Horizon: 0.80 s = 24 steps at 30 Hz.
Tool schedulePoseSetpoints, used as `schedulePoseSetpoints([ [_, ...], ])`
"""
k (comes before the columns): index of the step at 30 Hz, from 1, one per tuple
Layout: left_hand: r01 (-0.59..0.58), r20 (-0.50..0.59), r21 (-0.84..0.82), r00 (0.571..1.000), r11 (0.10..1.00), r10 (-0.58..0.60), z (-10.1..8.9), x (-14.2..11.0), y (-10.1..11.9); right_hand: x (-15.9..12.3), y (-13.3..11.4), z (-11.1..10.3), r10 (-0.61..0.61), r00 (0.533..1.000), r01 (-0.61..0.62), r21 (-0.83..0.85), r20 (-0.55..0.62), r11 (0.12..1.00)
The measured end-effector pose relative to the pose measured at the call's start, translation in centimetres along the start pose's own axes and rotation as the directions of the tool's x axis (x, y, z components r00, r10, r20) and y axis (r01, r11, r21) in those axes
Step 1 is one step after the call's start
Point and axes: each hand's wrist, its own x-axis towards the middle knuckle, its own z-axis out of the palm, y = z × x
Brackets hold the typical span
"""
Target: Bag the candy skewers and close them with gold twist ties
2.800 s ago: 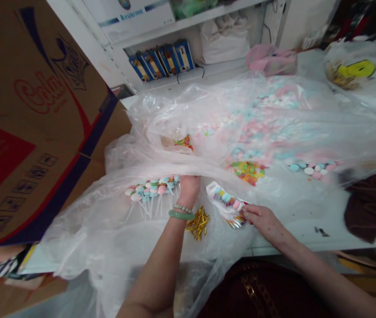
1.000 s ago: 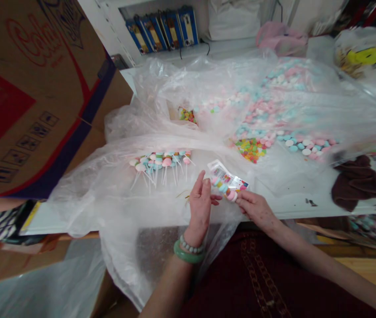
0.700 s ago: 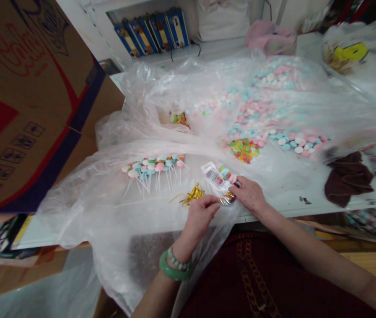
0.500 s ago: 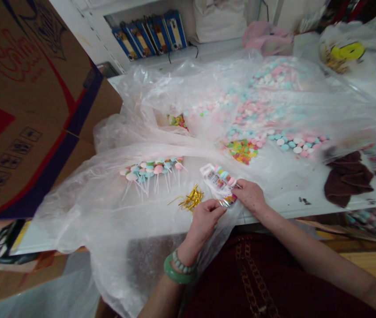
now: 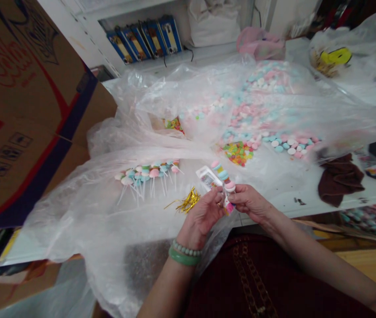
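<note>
My right hand (image 5: 249,201) is closed on the lower end of a marshmallow skewer (image 5: 222,173), a stack of pink, blue and yellow pieces tilted up to the left. Close beside it, my left hand (image 5: 206,214) has its fingers curled over a small printed plastic bag (image 5: 204,174), whose white top end sticks out past them. Its fingertips nearly meet the right hand's, and the exact grip is partly hidden. Gold twist ties (image 5: 189,202) lie just left of the bag. Farther left rests a row of marshmallow sticks (image 5: 153,173), white stems toward me.
Clear plastic sheeting (image 5: 108,176) covers much of the table. Loose marshmallows (image 5: 290,144) and fruit-coloured gummies (image 5: 237,152) lie beyond my hands. A large cardboard box (image 5: 25,110) stands at left; a brown cloth (image 5: 338,181) lies at right. Blue binders (image 5: 148,39) stand at the back.
The skewer has risen to a steeper tilt in my right hand. My left hand has shifted from the bag's near end to over its middle. The view has moved slightly.
</note>
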Motion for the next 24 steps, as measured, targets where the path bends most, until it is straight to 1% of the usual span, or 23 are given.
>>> schedulePoseSetpoints([
  [2,-0.015,-0.021,-0.069,1.0,0.997,0.013,-0.1,0.1,-0.2,0.0,0.1,-0.1,0.006,1.0,-0.006,-0.004,0.016,1.0],
  [3,-0.04,-0.041,-0.09,0.999,0.995,0.036,-0.1,0.1,-0.3,0.0,0.2,-0.3,0.016,1.0,-0.015,-0.014,0.017,1.0],
  [5,-0.115,-0.088,-0.088,0.99,0.989,0.108,-0.2,0.1,-0.4,0.1,0.3,-0.5,0.031,1.0,-0.031,-0.053,0.0,0.998],
  [6,-0.159,-0.117,-0.059,0.982,0.986,0.151,-0.3,0.1,-0.5,0.1,0.4,-0.6,0.024,1.0,-0.026,-0.073,-0.018,0.997],
  [8,-0.254,-0.194,0.033,0.947,0.967,0.256,-0.3,0.2,-0.4,0.3,0.7,-0.7,-0.015,0.998,0.009,-0.086,-0.062,0.996],
  [10,-0.344,-0.275,0.109,0.891,0.933,0.36,-0.1,0.5,-0.3,0.4,1.0,-0.5,-0.059,0.992,0.052,-0.064,-0.115,0.997],
  [12,-0.403,-0.324,0.121,0.848,0.907,0.42,0.1,1.0,-0.4,0.5,1.4,0.1,-0.09,0.985,0.087,-0.031,-0.146,0.996],
  [13,-0.426,-0.327,0.104,0.839,0.899,0.435,0.3,1.2,-0.5,0.6,1.6,0.5,-0.108,0.985,0.107,-0.015,-0.135,0.994],
  [15,-0.458,-0.318,0.062,0.833,0.887,0.453,0.8,1.7,-0.8,0.7,1.9,1.4,-0.138,0.987,0.141,0.022,-0.085,0.99],
  [16,-0.475,-0.315,0.048,0.827,0.879,0.465,1.0,1.9,-1.0,0.8,2.0,1.8,-0.146,0.986,0.149,0.043,-0.079,0.988],
  [17,-0.491,-0.317,0.04,0.82,0.87,0.477,1.1,2.0,-1.2,1.0,2.1,2.1,-0.145,0.985,0.151,0.06,-0.095,0.987],
  [20,-0.483,-0.322,0.059,0.819,0.874,0.474,1.1,2.1,-1.6,1.4,2.2,2.3,-0.116,0.965,0.138,0.08,-0.235,0.987],
  [22,-0.439,-0.309,0.111,0.837,0.891,0.451,0.5,1.8,-1.7,1.7,2.2,1.8,-0.124,0.949,0.149,0.065,-0.291,0.987],
  [24,-0.369,-0.288,0.197,0.864,0.908,0.413,-0.4,1.6,-1.5,2.1,2.1,1.0,-0.166,0.928,0.186,0.029,-0.334,0.982],
])
